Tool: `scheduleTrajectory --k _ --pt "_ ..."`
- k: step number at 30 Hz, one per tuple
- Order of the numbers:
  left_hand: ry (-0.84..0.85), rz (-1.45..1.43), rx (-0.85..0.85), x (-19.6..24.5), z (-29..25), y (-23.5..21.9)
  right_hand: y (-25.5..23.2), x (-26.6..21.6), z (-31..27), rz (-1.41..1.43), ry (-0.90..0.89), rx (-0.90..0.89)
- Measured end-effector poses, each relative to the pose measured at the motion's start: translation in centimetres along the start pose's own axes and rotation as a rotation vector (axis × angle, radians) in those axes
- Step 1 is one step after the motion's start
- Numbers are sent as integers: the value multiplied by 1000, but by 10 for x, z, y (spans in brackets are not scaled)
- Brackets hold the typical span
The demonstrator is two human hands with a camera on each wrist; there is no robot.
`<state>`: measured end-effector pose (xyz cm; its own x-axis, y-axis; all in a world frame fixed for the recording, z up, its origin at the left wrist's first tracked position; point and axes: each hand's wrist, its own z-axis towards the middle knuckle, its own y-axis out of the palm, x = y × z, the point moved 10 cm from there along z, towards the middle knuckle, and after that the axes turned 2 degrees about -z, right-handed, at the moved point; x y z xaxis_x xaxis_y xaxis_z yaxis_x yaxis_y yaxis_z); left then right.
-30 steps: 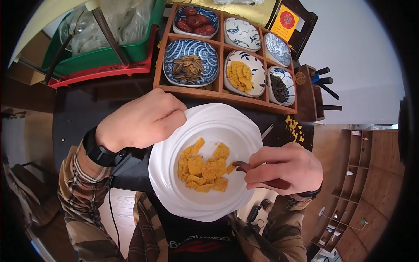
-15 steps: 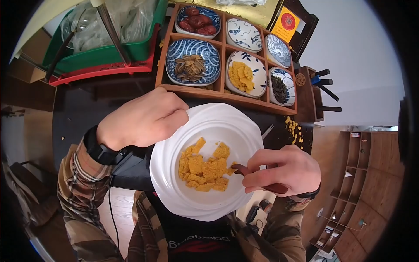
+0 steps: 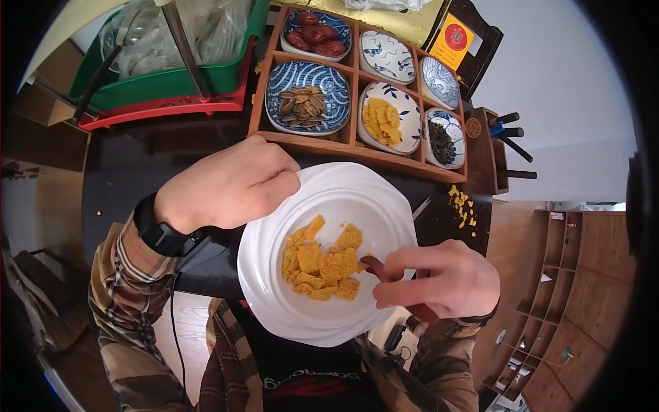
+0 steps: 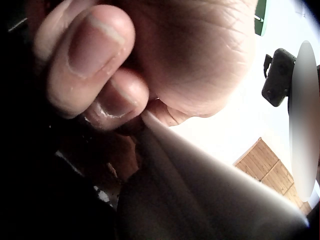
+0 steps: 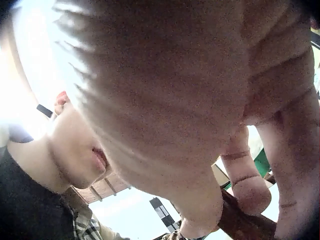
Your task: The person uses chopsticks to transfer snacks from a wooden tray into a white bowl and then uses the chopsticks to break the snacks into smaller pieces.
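Observation:
A white bowl (image 3: 371,185) with a wavy rim holds broken yellow pieces (image 3: 321,264) at its middle. The left hand (image 3: 230,185) grips the rim at the upper left; in the left wrist view its curled fingers (image 4: 95,55) pinch the rim (image 4: 200,175). Over the bowl's right side, the right hand (image 3: 446,278) holds a dark brown utensil (image 3: 373,266), whose tip touches a yellow piece at the edge of the pile. The right wrist view shows the brown handle (image 5: 245,222) between thumb and fingers of that hand (image 5: 170,95).
Behind the bowl stands a wooden divided tray (image 3: 309,143) with patterned dishes of dates, seeds, yellow crumbs and dark leaves. Yellow crumbs (image 3: 463,206) and a pointed tool (image 3: 421,207) lie at right, near a holder (image 3: 484,151). A green bin (image 3: 154,89) stands back left.
The right hand has moved slightly left and down, tilting the utensil a little. The left hand and bowl appear slightly further right in the view; both grips are the same.

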<state>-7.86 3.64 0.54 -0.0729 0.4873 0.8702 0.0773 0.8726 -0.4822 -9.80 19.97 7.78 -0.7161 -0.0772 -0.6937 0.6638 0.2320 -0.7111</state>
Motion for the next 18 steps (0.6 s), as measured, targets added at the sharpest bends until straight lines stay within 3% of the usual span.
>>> scheduleTrajectory --k 2,6,11,18 --pt "-7 10 -10 -2 0 1 -8 2 0 -40 -23 137" --pt "49 7 23 -2 0 1 -11 6 -1 -24 19 151" --pt "45 -8 24 1 0 0 -31 7 -8 -8 -8 296" --pt "-12 -7 1 1 1 1 -23 14 -6 5 7 210"
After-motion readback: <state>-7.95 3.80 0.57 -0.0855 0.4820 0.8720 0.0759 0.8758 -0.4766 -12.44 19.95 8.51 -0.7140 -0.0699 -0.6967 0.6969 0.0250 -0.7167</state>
